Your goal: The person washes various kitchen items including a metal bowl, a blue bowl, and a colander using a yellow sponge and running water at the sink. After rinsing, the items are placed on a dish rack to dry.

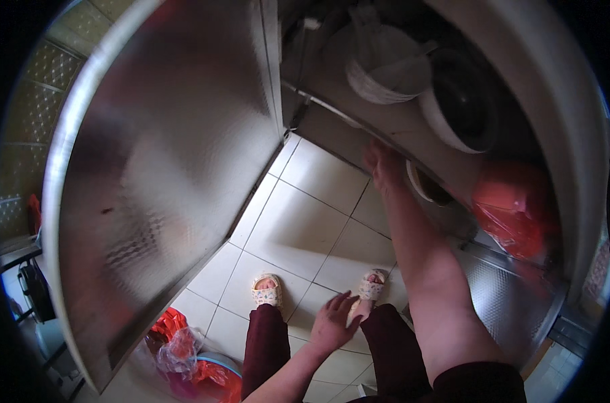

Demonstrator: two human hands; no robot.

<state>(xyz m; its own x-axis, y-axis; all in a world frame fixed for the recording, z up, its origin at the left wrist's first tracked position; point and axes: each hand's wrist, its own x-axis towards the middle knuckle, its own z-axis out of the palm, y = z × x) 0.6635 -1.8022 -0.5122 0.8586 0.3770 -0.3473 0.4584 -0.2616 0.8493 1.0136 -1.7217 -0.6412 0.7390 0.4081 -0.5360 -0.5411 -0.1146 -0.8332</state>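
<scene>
My left hand (335, 322) hangs in front of my legs, fingers apart and holding nothing. My right arm stretches forward to an open cabinet, and my right hand (385, 163) is at its lower level, just under the shelf edge (345, 112). The fingers there are blurred and in shadow, so any grip is unclear. Beside that wrist a round dish with a pale rim (418, 184) shows partly below the shelf. On the shelf above are a white bowl (385, 90) with pale utensils or dishes in it, and a dark-inside bowl (448, 128) tilted next to it.
The textured metal cabinet door (194, 151) stands open at left. A red plastic bag (506, 211) lies at the shelf's right, above another textured metal panel (506, 292). A blue-rimmed bin (219, 358) with red and clear bags stands on the tiled floor (305, 201), near my slippered feet.
</scene>
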